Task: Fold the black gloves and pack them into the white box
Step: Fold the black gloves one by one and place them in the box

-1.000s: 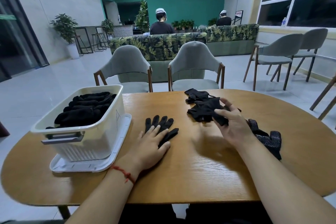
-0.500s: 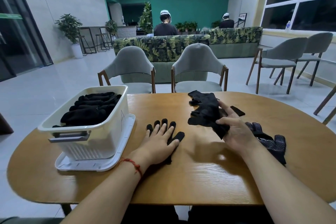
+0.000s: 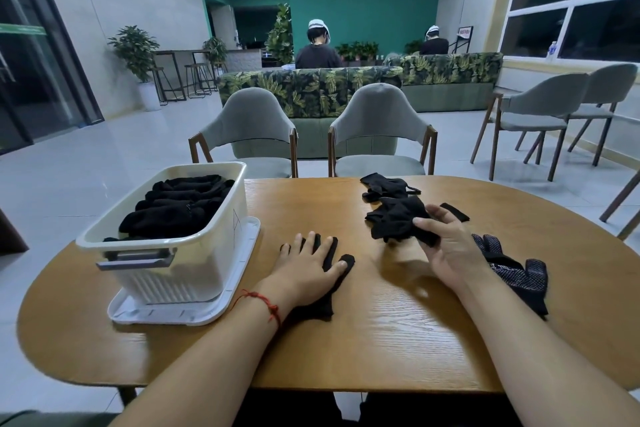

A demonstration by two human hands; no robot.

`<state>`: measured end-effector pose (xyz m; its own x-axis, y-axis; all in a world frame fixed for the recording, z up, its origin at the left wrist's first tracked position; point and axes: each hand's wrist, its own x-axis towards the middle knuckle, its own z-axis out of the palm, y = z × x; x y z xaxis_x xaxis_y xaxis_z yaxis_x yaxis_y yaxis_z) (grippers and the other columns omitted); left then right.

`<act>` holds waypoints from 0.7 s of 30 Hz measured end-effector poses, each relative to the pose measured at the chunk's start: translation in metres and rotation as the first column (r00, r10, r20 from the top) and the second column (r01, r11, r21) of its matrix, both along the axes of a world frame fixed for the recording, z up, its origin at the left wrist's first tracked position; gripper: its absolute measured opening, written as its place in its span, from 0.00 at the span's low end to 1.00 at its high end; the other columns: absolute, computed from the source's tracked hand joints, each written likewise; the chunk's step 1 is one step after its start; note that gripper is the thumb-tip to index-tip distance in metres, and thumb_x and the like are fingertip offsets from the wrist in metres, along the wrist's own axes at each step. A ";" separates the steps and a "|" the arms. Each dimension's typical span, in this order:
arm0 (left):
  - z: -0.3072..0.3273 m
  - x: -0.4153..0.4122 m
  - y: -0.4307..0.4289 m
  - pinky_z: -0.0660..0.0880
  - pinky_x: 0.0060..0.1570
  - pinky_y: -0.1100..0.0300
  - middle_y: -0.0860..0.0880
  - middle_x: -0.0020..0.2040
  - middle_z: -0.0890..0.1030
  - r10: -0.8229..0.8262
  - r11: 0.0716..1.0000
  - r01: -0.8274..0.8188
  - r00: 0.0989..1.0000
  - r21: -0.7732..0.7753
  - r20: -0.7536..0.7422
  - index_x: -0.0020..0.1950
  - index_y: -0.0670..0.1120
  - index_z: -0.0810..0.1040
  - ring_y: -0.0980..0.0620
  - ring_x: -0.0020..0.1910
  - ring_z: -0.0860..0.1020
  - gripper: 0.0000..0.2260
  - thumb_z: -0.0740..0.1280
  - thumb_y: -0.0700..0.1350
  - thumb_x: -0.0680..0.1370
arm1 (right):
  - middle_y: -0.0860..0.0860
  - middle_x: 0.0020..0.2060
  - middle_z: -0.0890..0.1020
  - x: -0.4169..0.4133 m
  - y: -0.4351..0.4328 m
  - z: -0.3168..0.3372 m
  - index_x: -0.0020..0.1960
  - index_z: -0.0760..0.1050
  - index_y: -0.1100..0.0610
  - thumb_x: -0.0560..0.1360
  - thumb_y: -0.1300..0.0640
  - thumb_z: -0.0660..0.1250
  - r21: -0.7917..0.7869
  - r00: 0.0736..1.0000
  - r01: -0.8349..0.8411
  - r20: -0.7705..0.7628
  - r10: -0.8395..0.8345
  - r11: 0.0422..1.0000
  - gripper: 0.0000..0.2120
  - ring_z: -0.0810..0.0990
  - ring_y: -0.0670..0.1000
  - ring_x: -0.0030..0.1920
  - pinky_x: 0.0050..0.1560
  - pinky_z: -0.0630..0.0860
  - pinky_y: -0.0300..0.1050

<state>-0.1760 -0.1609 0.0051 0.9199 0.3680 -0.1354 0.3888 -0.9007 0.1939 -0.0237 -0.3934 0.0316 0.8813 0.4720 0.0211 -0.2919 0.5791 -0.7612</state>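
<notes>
A white box (image 3: 194,263) stands at the table's left on its lid, filled with folded black gloves (image 3: 176,206). My left hand (image 3: 308,270) lies flat, fingers spread, on a black glove (image 3: 330,253) spread on the table. My right hand (image 3: 446,246) pinches another black glove (image 3: 394,222) and holds it just above the table. More loose black gloves (image 3: 384,185) lie behind it. A dotted black glove (image 3: 519,270) lies to the right of my right wrist.
The oval wooden table (image 3: 398,329) has bare surface in front of my hands. Two grey chairs (image 3: 377,132) stand at its far edge, more chairs at the right. Two people sit behind a leaf-patterned sofa far back.
My right hand has drawn the pinched glove off the pile toward me and to the left. My left hand has stayed flat on the spread glove.
</notes>
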 end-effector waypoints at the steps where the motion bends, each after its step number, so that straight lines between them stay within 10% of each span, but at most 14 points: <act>1: 0.002 0.000 0.001 0.39 0.83 0.42 0.49 0.87 0.43 -0.002 1.000 0.002 1.000 0.002 0.001 0.86 0.61 0.45 0.44 0.85 0.39 0.36 0.46 0.73 0.81 | 0.56 0.56 0.86 0.000 0.000 0.000 0.57 0.78 0.56 0.77 0.74 0.69 -0.001 1.000 -0.007 0.003 0.007 1.000 0.16 0.86 0.55 0.56 0.56 0.85 0.42; 10: 0.002 0.014 -0.005 0.37 0.81 0.37 0.51 0.87 0.44 -0.020 1.000 0.020 1.000 -0.016 0.019 0.86 0.63 0.47 0.44 0.86 0.40 0.31 0.45 0.71 0.83 | 0.62 0.64 0.83 0.006 0.003 -0.004 0.68 0.76 0.59 0.76 0.75 0.70 0.017 0.993 0.078 -0.091 -0.076 0.997 0.24 0.86 0.60 0.60 0.49 0.85 0.43; 16: -0.003 0.009 -0.012 0.38 0.82 0.38 0.50 0.87 0.44 -0.025 1.000 0.025 0.999 -0.002 0.047 0.86 0.60 0.47 0.45 0.86 0.41 0.35 0.46 0.72 0.82 | 0.59 0.65 0.85 0.013 0.007 0.001 0.68 0.78 0.59 0.80 0.63 0.72 0.081 0.980 0.109 -0.177 -0.093 0.991 0.17 0.84 0.58 0.66 0.67 0.80 0.55; 21: 0.000 0.003 -0.010 0.39 0.82 0.40 0.50 0.87 0.47 0.032 0.995 -0.015 0.983 -0.100 0.180 0.87 0.58 0.51 0.48 0.86 0.42 0.33 0.48 0.69 0.83 | 0.59 0.60 0.87 0.006 0.036 0.010 0.67 0.80 0.60 0.82 0.61 0.72 0.002 0.977 0.186 -0.104 -0.185 0.982 0.15 0.85 0.60 0.63 0.62 0.82 0.58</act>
